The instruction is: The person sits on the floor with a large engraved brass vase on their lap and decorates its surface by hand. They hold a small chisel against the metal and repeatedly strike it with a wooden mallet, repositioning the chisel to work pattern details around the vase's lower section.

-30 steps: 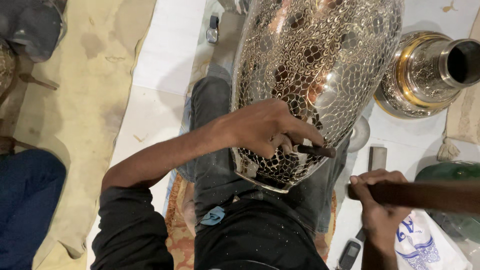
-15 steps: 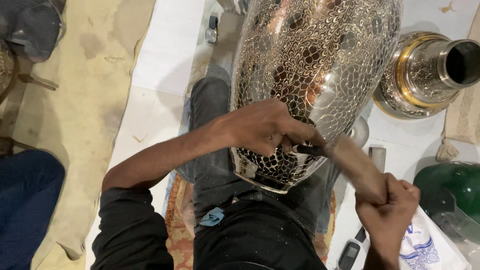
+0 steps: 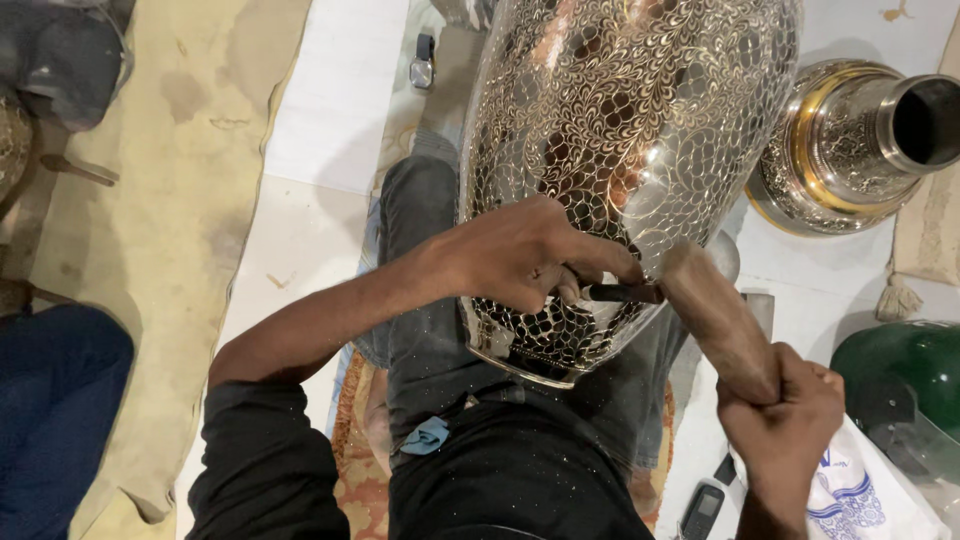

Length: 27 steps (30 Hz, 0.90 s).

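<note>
A large metal vase (image 3: 640,130) with fine engraved scroll patterns lies across my lap. My left hand (image 3: 530,255) rests on its lower side, shut on a thin dark chisel (image 3: 620,293) whose tip points into the surface. My right hand (image 3: 785,425) grips a wooden mallet (image 3: 715,320), and the mallet's head touches the chisel's end.
A second engraved vase (image 3: 850,145) with a gold band lies at the right. A green glass object (image 3: 905,380) and a printed white bag (image 3: 860,495) sit near my right hand. A phone (image 3: 700,510) lies on the white sheet. A wristwatch (image 3: 424,62) lies at the top. A person's blue-clad leg (image 3: 50,420) is at the left.
My right hand swung the mallet from held out sideways at the right in and up until its head met the chisel's end. My left hand stayed on the vase.
</note>
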Motion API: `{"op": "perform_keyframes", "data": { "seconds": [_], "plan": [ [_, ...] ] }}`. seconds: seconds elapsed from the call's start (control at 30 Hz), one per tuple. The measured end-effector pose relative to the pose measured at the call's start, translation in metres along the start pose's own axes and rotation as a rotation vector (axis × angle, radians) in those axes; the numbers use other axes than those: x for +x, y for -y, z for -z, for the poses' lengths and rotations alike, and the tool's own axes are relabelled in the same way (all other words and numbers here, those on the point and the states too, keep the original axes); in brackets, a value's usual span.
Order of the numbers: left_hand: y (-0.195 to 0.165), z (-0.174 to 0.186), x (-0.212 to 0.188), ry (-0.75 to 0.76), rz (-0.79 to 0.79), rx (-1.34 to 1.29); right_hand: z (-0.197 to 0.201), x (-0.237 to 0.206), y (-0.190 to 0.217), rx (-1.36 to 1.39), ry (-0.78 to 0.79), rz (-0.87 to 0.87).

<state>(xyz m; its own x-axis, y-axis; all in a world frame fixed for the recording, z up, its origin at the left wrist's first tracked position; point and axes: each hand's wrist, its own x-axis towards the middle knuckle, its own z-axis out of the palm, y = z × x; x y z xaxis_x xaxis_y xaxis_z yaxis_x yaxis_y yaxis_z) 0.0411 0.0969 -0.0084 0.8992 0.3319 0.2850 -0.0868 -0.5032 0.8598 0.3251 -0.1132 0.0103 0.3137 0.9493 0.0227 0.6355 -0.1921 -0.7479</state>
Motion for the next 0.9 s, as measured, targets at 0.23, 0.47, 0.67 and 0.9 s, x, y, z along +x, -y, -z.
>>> {"op": "perform_keyframes", "data": {
  "seconds": [0.23, 0.47, 0.67, 0.9],
  "plan": [
    [-0.002, -0.002, 0.0, -0.021, -0.001, 0.012, -0.004, 0.014, 0.025, -0.499, -0.064, 0.21],
    [-0.003, 0.002, 0.0, -0.003, 0.038, 0.058, 0.012, 0.02, 0.027, -0.169, 0.122, 0.005],
    [-0.003, 0.001, -0.003, -0.019, 0.007, -0.011, 0.003, 0.017, 0.025, 0.101, -0.035, -0.06],
    [0.0, -0.003, -0.006, -0.066, -0.006, 0.033, 0.006, 0.031, 0.034, -0.264, 0.009, 0.005]
  ]
}}
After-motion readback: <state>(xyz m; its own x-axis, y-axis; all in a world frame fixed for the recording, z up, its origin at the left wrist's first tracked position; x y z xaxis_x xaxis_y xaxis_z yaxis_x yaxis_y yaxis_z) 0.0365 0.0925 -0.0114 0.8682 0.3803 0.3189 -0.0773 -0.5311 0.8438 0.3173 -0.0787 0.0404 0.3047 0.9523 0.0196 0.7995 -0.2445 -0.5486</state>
